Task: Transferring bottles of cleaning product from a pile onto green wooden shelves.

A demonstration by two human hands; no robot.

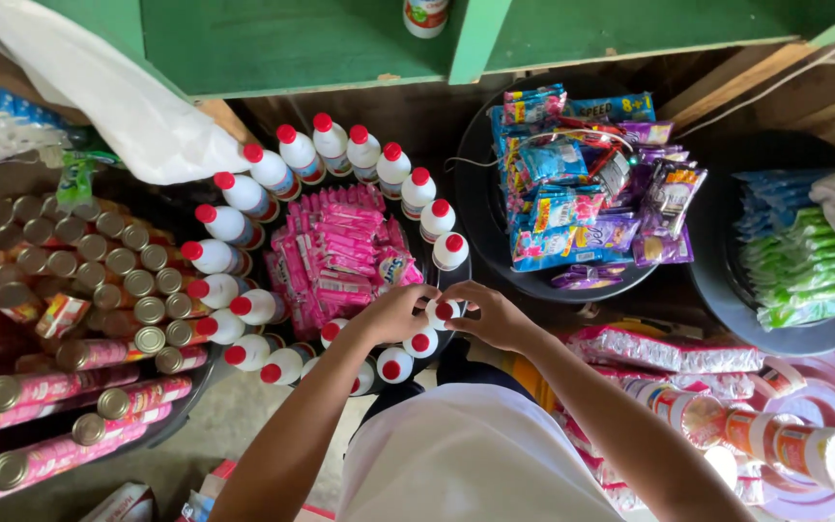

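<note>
A green wooden shelf (340, 43) spans the top of the view, well beyond the hands. To the left of the hands sits a heap of metal-lidded cans with pink labels (70, 290), some upright, some lying on their sides. To the right, two dark round basins stand side by side: the nearer one (495, 261) holds blue and purple sachet packs (582, 184), the farther one (727, 300) green and blue packets (794, 261). Just ahead of the hands a pile of pink sachets (340, 251) lies inside a ring of white plastic bottles with red caps (244, 193) (the ring closes right at the fingers). The left hand (393, 314) and the right hand (495, 314) meet over one small white bottle with a red cap (444, 311), both sets of fingertips grasping it, between its neighbours in the ring.
</note>
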